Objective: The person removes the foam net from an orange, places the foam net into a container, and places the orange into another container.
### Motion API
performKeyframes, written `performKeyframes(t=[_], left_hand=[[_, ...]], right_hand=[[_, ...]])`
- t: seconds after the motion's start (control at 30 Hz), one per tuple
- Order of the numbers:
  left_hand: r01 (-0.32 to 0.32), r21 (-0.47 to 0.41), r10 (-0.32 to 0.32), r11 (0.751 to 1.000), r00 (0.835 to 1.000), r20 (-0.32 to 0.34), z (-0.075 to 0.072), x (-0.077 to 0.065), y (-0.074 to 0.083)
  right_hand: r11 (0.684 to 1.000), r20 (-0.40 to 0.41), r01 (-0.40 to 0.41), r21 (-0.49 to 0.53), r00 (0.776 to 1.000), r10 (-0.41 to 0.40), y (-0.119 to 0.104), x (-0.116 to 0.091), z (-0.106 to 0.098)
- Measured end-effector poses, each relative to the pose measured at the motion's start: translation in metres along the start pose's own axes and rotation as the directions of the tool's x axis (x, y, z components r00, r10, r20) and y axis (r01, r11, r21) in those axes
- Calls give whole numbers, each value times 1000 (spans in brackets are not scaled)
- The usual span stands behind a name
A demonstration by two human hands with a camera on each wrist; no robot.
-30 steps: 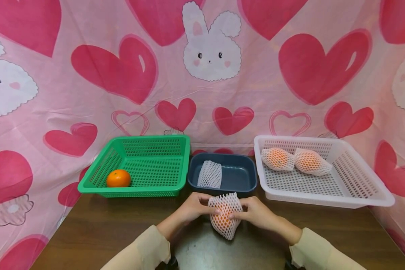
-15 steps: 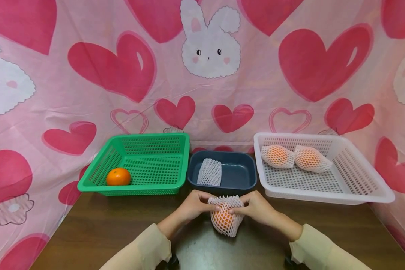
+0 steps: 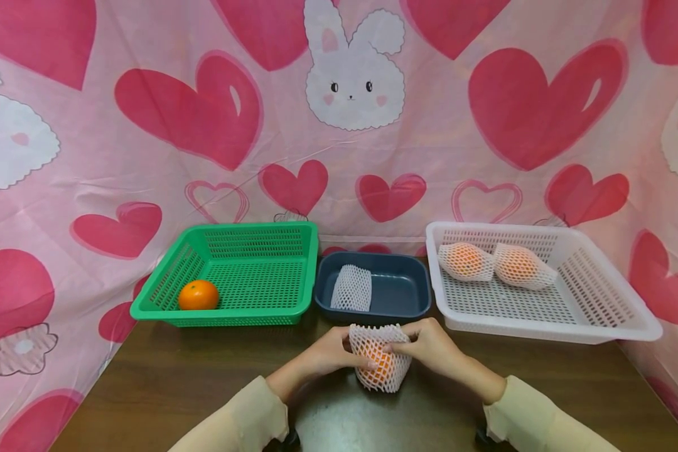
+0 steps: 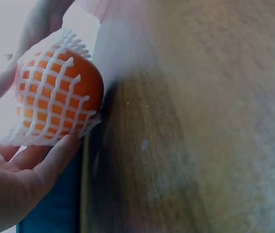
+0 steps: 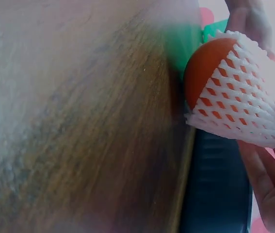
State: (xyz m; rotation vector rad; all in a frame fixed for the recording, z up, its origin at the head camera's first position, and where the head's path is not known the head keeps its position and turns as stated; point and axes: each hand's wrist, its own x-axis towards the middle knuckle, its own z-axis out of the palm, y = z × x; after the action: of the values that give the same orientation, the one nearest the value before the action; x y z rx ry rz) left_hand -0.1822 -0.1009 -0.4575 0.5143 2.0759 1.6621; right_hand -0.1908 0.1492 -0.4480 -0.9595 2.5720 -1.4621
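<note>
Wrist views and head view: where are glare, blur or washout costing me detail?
Head view: mostly clear, with a pale sheen on the wooden table on the near side of the netted orange. Left wrist view: netted orange readable, table hazy and soft, upper-left corner bleached nearly white. Right wrist view: background beside the netted orange bleached, green basket blurred, table soft toward the left.

Head view: from above, forward and down, spanning both side edges of the brown wooden desk point(image 3: 203, 370). Wrist views: close, rolled sideways, sharing the round orange fruit in white foam netting point(image 4: 59, 92).
</note>
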Motion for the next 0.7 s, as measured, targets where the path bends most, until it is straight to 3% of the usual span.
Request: performKeyframes(t=[0.33, 0.7], left_hand=[[-28, -9, 27, 1000, 994, -106, 4, -2, 2], [-94, -43, 85, 995, 981, -177, 3, -2, 5]], right_hand=[[997, 205, -54, -48, 977, 63, 6, 0, -2], [998, 107, -58, 34, 993, 54, 4, 1, 1]])
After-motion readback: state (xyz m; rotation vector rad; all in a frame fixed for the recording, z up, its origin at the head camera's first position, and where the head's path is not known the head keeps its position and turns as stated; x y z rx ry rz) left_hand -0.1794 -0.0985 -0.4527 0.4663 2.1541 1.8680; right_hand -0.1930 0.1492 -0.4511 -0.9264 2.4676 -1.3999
